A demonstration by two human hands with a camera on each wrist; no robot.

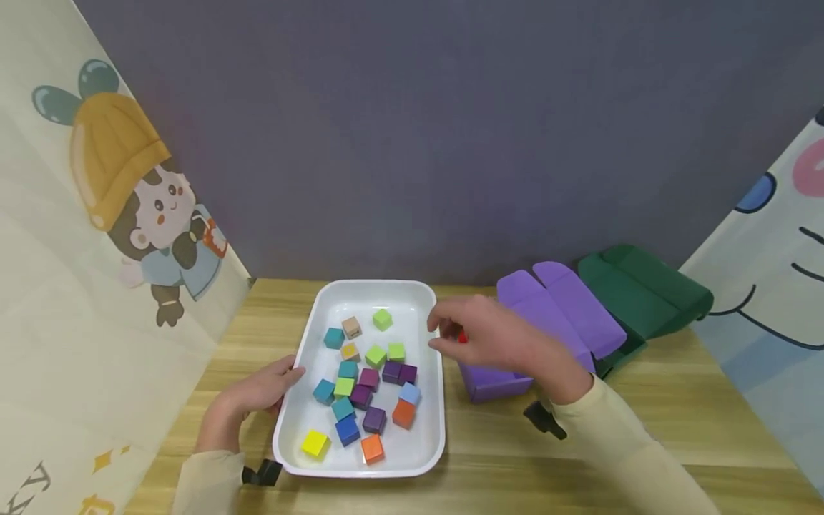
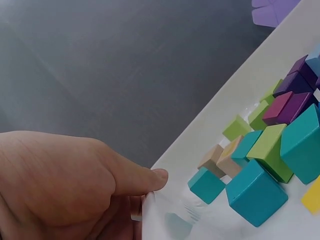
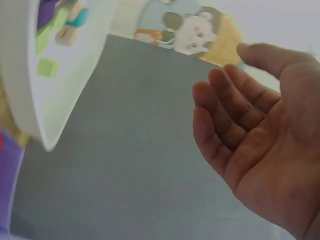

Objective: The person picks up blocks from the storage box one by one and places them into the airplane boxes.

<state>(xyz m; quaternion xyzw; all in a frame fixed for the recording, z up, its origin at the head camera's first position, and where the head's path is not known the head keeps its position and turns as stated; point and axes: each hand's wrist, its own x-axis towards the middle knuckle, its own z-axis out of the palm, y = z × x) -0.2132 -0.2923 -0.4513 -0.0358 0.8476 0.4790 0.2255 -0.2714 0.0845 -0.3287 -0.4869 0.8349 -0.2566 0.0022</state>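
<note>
A white tray [image 1: 429, 458] holds several coloured cubes, among them a yellow cube [image 1: 315, 444], an orange cube [image 1: 372, 449] and a lime green cube [image 1: 383, 320]. My left hand [image 1: 265, 388] pinches the tray's left rim, its thumb [image 2: 150, 181] over the edge and the fingers below. Just beyond the right rim, my right hand [image 1: 483, 332] hangs in the air between the tray and a purple box [image 1: 498, 386]. Nothing lies in its palm [image 3: 275, 145]; the fingers are loosely bent. Something red [image 1: 463, 336] shows past that hand, mostly hidden by it.
Behind the purple box stands a dark green box [image 1: 650, 286] with its lid raised. All of it is on a wooden table [image 1: 682, 422], against a grey wall [image 1: 450, 143]. Printed cartoon panels flank both sides.
</note>
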